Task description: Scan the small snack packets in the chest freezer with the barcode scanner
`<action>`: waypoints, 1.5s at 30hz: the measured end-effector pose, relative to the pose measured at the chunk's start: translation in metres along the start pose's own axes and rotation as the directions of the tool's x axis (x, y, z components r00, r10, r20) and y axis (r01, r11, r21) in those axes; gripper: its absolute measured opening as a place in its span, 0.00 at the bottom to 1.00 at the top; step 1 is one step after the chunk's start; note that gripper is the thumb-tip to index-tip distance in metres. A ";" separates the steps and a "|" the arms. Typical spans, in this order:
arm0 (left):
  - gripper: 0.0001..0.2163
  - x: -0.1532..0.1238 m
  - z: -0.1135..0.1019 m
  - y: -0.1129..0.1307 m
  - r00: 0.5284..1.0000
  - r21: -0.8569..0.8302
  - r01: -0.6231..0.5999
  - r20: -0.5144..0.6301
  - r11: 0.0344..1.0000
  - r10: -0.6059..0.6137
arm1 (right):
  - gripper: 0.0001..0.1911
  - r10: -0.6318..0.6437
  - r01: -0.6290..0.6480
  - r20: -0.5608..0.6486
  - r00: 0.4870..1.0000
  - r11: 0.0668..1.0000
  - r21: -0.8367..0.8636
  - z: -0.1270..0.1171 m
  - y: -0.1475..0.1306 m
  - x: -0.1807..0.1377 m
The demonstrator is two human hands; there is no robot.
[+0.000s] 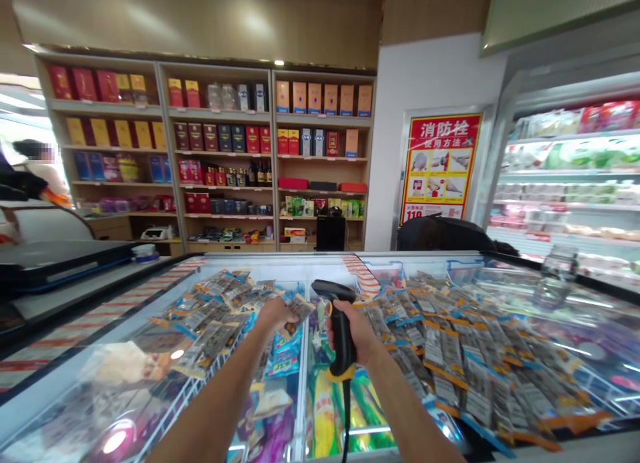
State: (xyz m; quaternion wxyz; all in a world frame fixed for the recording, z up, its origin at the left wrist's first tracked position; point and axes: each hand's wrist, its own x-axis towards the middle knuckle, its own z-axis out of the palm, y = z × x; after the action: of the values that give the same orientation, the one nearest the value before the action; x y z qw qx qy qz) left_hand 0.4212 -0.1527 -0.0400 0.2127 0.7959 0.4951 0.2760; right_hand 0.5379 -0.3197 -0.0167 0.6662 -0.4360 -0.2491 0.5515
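My right hand point(356, 329) is wrapped round the grip of a black and yellow barcode scanner point(343, 336). Its head points left, and a black cable hangs down from the handle. Just left of it, my left hand point(276, 316) pinches a small flat food packet point(300, 308) with a clear, dark-filled face. The packet is close to the scanner's head, apart from it. Many similar packets point(215, 316) lie on the freezer's glass top at the left. A larger spread of packets point(465, 356) with orange and blue ends covers the right side.
Beneath both hands is a glass-topped chest freezer point(302, 409) holding bagged goods. A glass jar point(556, 273) stands at its right. Behind are shelves of boxed goods point(225, 139). A person point(47, 169) is at the far left, near a black flat device point(65, 256).
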 end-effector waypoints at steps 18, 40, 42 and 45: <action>0.16 -0.029 0.015 0.012 1.000 -0.764 0.008 0.010 0.645 -0.001 | 0.14 -0.050 0.053 0.074 0.996 0.998 -0.043 0.003 0.006 -0.011; 0.18 -0.040 0.067 0.112 0.999 -0.427 -0.044 -0.017 0.903 0.040 | 0.10 -0.328 0.338 -0.294 0.898 0.941 -0.018 -0.069 -0.051 -0.027; 0.19 -0.041 0.078 0.128 0.999 -0.310 -0.050 -0.035 0.949 0.041 | 0.10 -0.361 0.378 -0.316 0.878 0.926 -0.008 -0.074 -0.051 -0.026; 0.21 -0.045 0.089 0.146 0.995 -0.157 -0.080 -0.071 0.984 0.070 | 0.11 -0.346 0.369 -0.312 0.885 0.929 0.019 -0.077 -0.048 -0.021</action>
State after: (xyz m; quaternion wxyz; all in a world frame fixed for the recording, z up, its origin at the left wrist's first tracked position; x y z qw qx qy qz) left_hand 0.5610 -0.2603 -0.0286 0.2489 0.7849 0.4479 0.3483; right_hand 0.6197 -0.3638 -0.0102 0.8030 -0.4360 -0.1982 0.3548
